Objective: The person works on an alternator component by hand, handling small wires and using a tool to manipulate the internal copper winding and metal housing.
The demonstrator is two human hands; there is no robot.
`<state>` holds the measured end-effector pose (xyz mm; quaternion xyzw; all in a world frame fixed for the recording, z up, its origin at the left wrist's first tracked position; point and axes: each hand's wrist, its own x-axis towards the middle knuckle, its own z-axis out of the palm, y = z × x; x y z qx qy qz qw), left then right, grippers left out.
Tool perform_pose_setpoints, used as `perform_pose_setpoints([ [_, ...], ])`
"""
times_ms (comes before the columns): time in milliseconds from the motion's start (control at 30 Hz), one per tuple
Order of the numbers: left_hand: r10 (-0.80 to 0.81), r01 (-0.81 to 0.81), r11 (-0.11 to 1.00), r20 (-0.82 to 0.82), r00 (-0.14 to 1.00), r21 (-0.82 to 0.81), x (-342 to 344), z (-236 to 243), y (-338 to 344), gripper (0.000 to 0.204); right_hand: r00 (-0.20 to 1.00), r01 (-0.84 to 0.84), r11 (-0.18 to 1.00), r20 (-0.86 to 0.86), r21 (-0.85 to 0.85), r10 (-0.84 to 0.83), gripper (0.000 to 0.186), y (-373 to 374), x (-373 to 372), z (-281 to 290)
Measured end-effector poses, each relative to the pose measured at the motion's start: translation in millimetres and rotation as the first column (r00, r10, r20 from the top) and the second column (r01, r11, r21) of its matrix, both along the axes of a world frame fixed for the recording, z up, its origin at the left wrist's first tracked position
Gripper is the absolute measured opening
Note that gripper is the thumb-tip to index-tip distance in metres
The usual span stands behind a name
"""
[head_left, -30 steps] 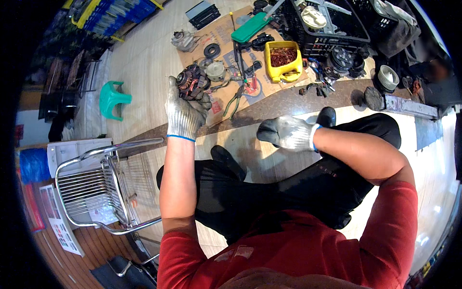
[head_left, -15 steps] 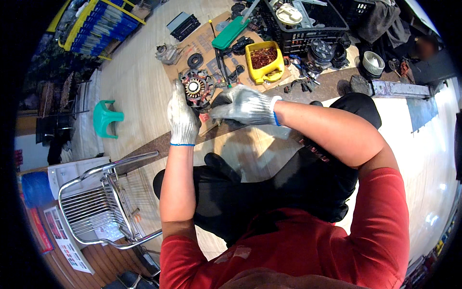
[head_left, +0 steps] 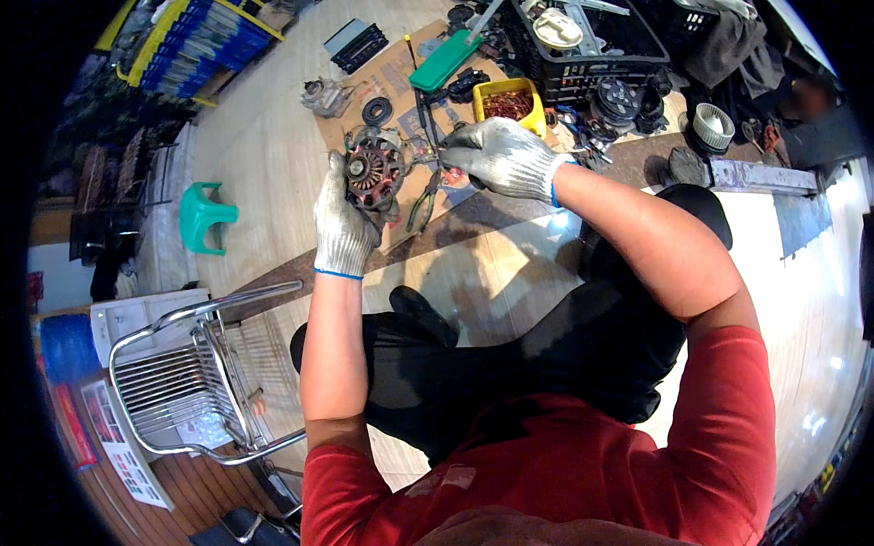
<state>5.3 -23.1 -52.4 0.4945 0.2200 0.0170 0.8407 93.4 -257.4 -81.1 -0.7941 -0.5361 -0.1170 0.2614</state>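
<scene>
Over the near side of the cardboard [head_left: 393,75], as the head view showed it, the person's left hand [head_left: 344,217], in a pale knitted glove, was curled partway round a round motor-like part [head_left: 375,169], thumb along its left side and the other fingers mostly hidden beneath. The part's slotted face and central hub were turned up toward the camera. The right hand [head_left: 506,156], also gloved, was set apart to the right, its fingers bent in and partly closed; whether they pinched anything could not be told. It covered the lower portion of the yellow container [head_left: 539,120], while green-handled pliers [head_left: 422,206] lay between the two hands.

The step in hand looked like handling or inspecting the part, with the left hand steadying it. The next move seemed to call for keeping that grip firm and the face turned up while the right hand was free to work.

Compared with half a second earlier, the right hand had shifted away from the part, uncovering the pliers and hiding the container's handle. The left hand kept its hold.
</scene>
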Motion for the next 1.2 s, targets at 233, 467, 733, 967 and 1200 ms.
perform_pose_setpoints([
  [233, 0.198, -0.21, 0.957, -0.08, 0.977, -0.201, 8, 7, 7, 0.056, 0.659, -0.178, 0.984, -0.743, -0.002, 0.117, 0.027, 3, -27, 8],
  [467, 0.085, -0.096, 0.967, -0.059, 0.995, -0.236, 5, -6, 14, 0.054, 0.588, -0.169, 0.985, -0.805, -0.026, 0.079, 0.046, 10, -24, 13],
  [733, 0.039, -0.048, 0.991, -0.069, 0.997, -0.126, 7, -13, -8, 0.061, 0.709, -0.131, 0.991, -0.701, -0.03, 0.073, 0.053, 37, -20, 16],
  [967, 0.155, -0.17, 0.952, -0.078, 0.985, -0.256, 6, 2, -17, 0.06, 0.945, -0.128, 0.992, -0.305, -0.001, 0.122, 0.026, 41, -29, 7],
  [1200, 0.197, -0.091, 0.901, 0.213, 0.957, -0.424, -11, 25, 10, 0.056, 0.932, -0.153, 0.969, -0.298, 0.195, 0.207, 0.033, 37, -27, 18],
])
